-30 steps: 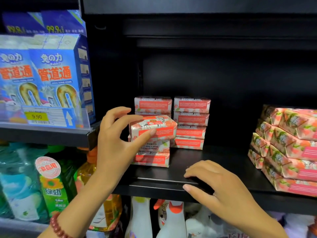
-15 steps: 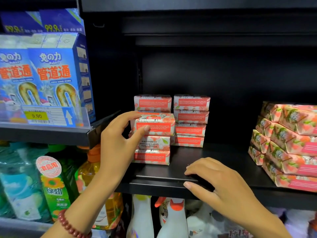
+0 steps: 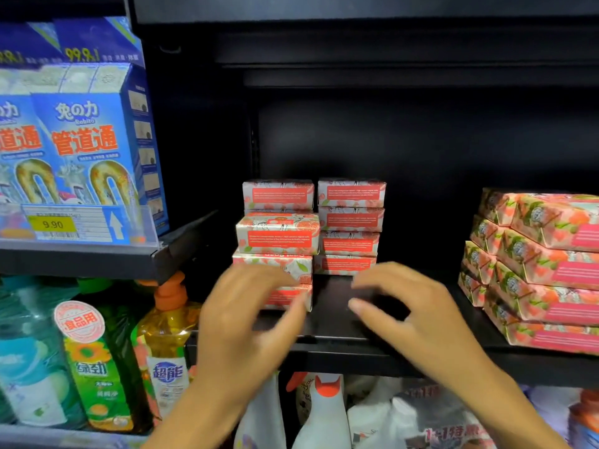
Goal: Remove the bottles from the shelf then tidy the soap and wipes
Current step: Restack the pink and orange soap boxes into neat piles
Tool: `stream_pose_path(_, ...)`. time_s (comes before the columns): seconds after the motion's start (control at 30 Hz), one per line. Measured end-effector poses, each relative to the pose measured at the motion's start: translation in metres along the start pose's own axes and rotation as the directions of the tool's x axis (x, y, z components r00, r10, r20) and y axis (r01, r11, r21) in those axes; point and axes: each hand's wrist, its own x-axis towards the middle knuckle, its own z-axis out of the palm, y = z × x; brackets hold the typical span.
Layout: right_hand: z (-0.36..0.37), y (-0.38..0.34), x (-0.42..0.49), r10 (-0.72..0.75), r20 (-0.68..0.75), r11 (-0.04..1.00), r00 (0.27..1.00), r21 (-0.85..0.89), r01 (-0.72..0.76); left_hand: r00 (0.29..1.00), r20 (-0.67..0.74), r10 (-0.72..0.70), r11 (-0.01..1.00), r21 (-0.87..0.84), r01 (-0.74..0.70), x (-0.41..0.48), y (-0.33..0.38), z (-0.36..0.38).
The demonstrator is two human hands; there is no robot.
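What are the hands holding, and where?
Nothing visibly: right hand is empty above the shelf; blurred left hand is spread before the front soap stack.

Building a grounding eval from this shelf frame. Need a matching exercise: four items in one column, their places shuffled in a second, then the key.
Things
1. blue boxes
2. yellow pump bottle
3. soap boxes
4. floral pink packs

Places
A. stacked at the right end of the black shelf
B. lower left shelf, beside a green bottle
C. upper left shelf, behind the 9.90 price tag
D. black shelf, left of centre, partly behind the left hand

Pairs: 1-C, 2-B, 3-D, 4-A
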Motion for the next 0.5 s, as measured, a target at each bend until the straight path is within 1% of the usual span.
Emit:
stream_pose_path(0.07,-0.007,0.001,0.021,-0.021,-0.142,0.998,0.990,-0.055,0.013,0.987,0.158,-0.030,0.998,-0.043,0.037,-0.011,0.004,0.009)
stream_pose_path(0.13,-0.013,0.005,0.046,-0.021,-0.211,0.987,0.977,-0.163,-0.014,0.954,0.289,-0.080,0.996,0.058,0.066,-0.017,0.003,0.016)
stream_pose_path(0.17,-0.015,0.007,0.060,0.003,-0.216,0.972,0.976,-0.227,-0.053,0.939,0.329,-0.102,0.990,0.123,0.064,-0.019,0.002,0.018)
stream_pose_path(0.23,-0.017,0.011,0.082,0.091,-0.181,0.927,0.979,-0.343,-0.150,0.917,0.369,-0.149,0.980,0.178,0.087,-0.019,0.001,0.018)
stream_pose_path(0.27,-0.016,0.013,0.090,0.135,-0.140,0.908,0.981,-0.379,-0.179,0.912,0.377,-0.164,0.978,0.186,0.099,-0.018,0.001,0.017)
stream_pose_path(0.37,-0.011,0.019,0.103,0.217,-0.010,0.892,0.976,-0.403,-0.202,0.903,0.386,-0.189,0.972,0.206,0.116,-0.016,0.002,0.016)
stream_pose_path(0.43,-0.007,0.022,0.105,0.263,0.007,0.872,0.965,-0.430,-0.234,0.901,0.383,-0.203,0.970,0.207,0.130,-0.016,0.003,0.015)
stream_pose_path(0.5,-0.003,0.023,0.102,0.269,-0.031,0.871,0.963,-0.419,-0.257,0.898,0.385,-0.213,0.968,0.207,0.141,-0.015,0.004,0.015)
